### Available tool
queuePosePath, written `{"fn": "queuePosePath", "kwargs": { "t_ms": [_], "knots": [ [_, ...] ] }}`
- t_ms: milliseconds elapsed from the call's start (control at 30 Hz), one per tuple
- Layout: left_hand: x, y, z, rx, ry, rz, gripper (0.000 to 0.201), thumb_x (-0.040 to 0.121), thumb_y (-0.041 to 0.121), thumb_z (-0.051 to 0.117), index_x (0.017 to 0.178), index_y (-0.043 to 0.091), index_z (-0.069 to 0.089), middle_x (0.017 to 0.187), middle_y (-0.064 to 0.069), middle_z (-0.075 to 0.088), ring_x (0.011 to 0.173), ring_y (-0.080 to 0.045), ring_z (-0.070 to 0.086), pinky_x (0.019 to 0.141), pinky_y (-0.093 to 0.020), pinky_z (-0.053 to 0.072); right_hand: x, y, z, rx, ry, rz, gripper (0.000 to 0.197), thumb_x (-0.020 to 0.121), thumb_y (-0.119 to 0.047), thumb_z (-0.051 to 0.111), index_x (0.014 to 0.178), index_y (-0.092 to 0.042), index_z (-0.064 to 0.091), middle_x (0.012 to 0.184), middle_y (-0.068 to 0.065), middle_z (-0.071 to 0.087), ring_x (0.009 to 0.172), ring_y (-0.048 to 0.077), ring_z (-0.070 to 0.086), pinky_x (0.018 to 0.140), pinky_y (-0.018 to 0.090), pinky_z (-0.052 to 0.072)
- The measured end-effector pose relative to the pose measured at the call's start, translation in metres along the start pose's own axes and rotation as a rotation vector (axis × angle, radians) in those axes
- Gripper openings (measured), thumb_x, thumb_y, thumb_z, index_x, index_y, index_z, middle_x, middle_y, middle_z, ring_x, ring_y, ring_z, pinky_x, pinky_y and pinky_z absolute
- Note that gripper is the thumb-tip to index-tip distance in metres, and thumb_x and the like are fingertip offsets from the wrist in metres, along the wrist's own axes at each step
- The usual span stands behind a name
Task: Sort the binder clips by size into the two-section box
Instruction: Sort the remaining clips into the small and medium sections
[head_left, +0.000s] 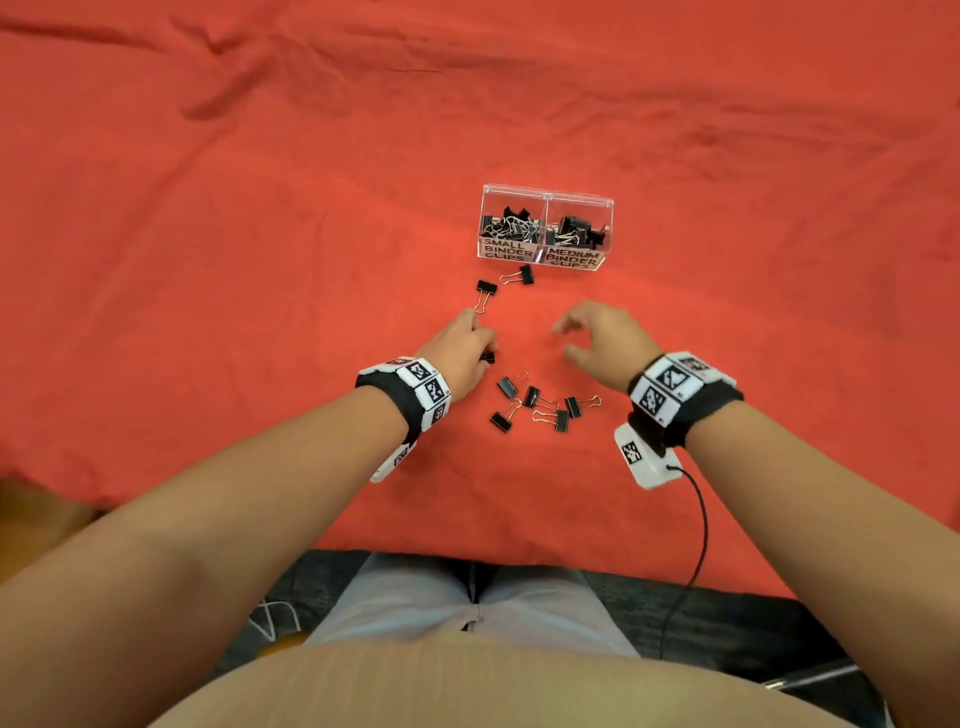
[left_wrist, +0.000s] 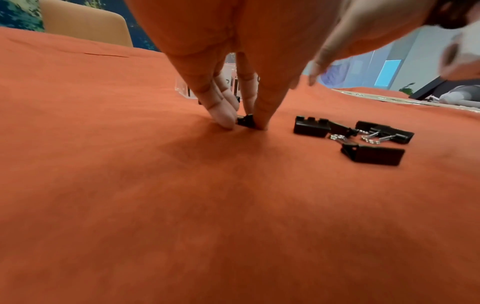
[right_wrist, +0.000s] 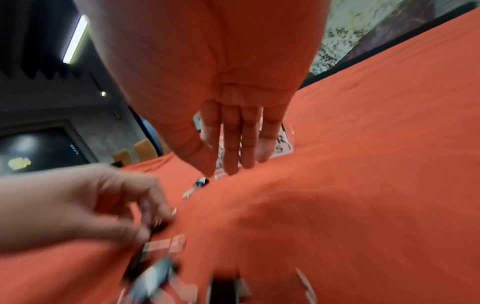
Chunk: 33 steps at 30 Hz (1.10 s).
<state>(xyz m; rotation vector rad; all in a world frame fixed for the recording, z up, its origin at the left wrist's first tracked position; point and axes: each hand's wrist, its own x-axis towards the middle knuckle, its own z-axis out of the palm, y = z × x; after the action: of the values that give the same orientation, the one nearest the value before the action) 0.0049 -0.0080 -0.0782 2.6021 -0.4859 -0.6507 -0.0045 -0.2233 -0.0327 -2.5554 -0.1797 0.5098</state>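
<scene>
two hands | left hand (head_left: 460, 348) pinches small clip (left_wrist: 246, 121) on cloth (head_left: 260, 260) | right hand (head_left: 602, 338) empty, fingers relaxed, near box (head_left: 545, 197)

The small black binder clip (left_wrist: 246, 121) pinched on the red cloth is mostly covered by the left hand (head_left: 460, 349); the nearest clips are smeared by blur in the right wrist view.
</scene>
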Motion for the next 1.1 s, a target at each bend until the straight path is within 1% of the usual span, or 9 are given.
{"fn": "queuePosePath", "kwargs": {
  "t_ms": [100, 200, 333, 500, 567, 667, 767, 933, 1100],
  "knots": [
    [-0.002, 0.002, -0.001, -0.007, 0.000, 0.001, 0.021, 0.089, 0.014, 0.059, 0.110, 0.009, 0.059, 0.115, -0.010, 0.043, 0.098, -0.026, 0.055, 0.088, -0.039, 0.050, -0.027, 0.011, 0.018, -0.047, -0.130, 0.011, 0.029, 0.079, -0.009, 0.062, 0.107, -0.015, 0.064, 0.111, 0.003, 0.060, 0.109, 0.019, 0.053, 0.099, 0.030, 0.041],
    [-0.008, 0.007, -0.001, -0.003, 0.029, 0.039, 0.019, 0.089, 0.018, 0.058, 0.106, 0.009, 0.057, 0.114, -0.007, 0.043, 0.095, -0.023, 0.054, 0.085, -0.039, 0.051, -0.041, 0.019, 0.037, -0.065, -0.176, 0.022, 0.035, 0.080, -0.011, 0.064, 0.114, -0.013, 0.061, 0.113, 0.005, 0.056, 0.113, 0.020, 0.048, 0.099, 0.027, 0.036],
    [-0.017, 0.020, 0.002, 0.058, 0.043, 0.142, 0.018, 0.086, 0.021, 0.057, 0.101, 0.012, 0.056, 0.109, -0.005, 0.048, 0.102, -0.021, 0.049, 0.083, -0.038, 0.049, -0.047, 0.025, 0.048, -0.044, -0.100, 0.050, 0.031, 0.081, -0.011, 0.064, 0.112, -0.010, 0.063, 0.110, 0.008, 0.055, 0.110, 0.023, 0.050, 0.095, 0.027, 0.037],
    [-0.022, 0.028, 0.006, 0.141, -0.013, 0.154, 0.021, 0.087, 0.024, 0.053, 0.104, 0.012, 0.053, 0.107, -0.005, 0.055, 0.106, -0.024, 0.049, 0.088, -0.035, 0.043, -0.052, 0.017, 0.045, 0.009, 0.039, 0.093, 0.032, 0.079, -0.021, 0.067, 0.109, -0.009, 0.063, 0.103, 0.009, 0.059, 0.099, 0.022, 0.056, 0.090, 0.028, 0.042],
    [-0.023, 0.030, 0.008, 0.174, -0.026, 0.149, 0.023, 0.088, 0.025, 0.053, 0.107, 0.011, 0.052, 0.111, -0.005, 0.056, 0.107, -0.024, 0.049, 0.088, -0.035, 0.042, -0.057, 0.009, 0.047, 0.029, 0.005, 0.090, 0.034, 0.078, -0.022, 0.067, 0.109, -0.010, 0.063, 0.102, 0.008, 0.057, 0.095, 0.020, 0.057, 0.088, 0.028, 0.044],
    [-0.023, 0.032, 0.011, 0.183, -0.024, 0.134, 0.025, 0.089, 0.026, 0.053, 0.109, 0.011, 0.051, 0.114, -0.005, 0.055, 0.110, -0.024, 0.048, 0.086, -0.037, 0.046, -0.064, 0.002, 0.059, -0.034, -0.090, 0.097, 0.034, 0.080, -0.024, 0.063, 0.111, -0.013, 0.061, 0.103, 0.007, 0.052, 0.093, 0.025, 0.058, 0.086, 0.038, 0.048],
    [-0.022, 0.034, 0.013, 0.189, -0.017, 0.127, 0.027, 0.091, 0.028, 0.054, 0.111, 0.010, 0.050, 0.116, -0.006, 0.055, 0.113, -0.024, 0.048, 0.087, -0.037, 0.046, -0.067, 0.003, 0.067, -0.044, -0.056, 0.134, 0.032, 0.080, -0.023, 0.062, 0.110, -0.013, 0.061, 0.106, 0.008, 0.050, 0.092, 0.028, 0.059, 0.084, 0.042, 0.050],
    [-0.018, 0.036, 0.013, 0.156, -0.035, 0.119, 0.027, 0.090, 0.024, 0.055, 0.113, 0.012, 0.049, 0.119, -0.005, 0.055, 0.116, -0.024, 0.047, 0.089, -0.038, 0.046, -0.064, 0.002, 0.065, 0.055, 0.010, 0.103, 0.011, 0.077, -0.008, 0.064, 0.088, -0.009, 0.061, 0.095, 0.008, 0.057, 0.085, 0.026, 0.058, 0.082, 0.039, 0.047],
    [-0.010, 0.035, 0.014, 0.049, -0.035, 0.025, 0.035, 0.088, 0.024, 0.060, 0.120, 0.012, 0.049, 0.125, -0.006, 0.052, 0.123, -0.024, 0.044, 0.098, -0.041, 0.044, -0.054, 0.005, 0.064, 0.160, 0.046, 0.208, 0.027, 0.077, -0.008, 0.070, 0.101, -0.009, 0.061, 0.092, 0.001, 0.052, 0.082, 0.014, 0.049, 0.083, 0.031, 0.045]
  ]
}}
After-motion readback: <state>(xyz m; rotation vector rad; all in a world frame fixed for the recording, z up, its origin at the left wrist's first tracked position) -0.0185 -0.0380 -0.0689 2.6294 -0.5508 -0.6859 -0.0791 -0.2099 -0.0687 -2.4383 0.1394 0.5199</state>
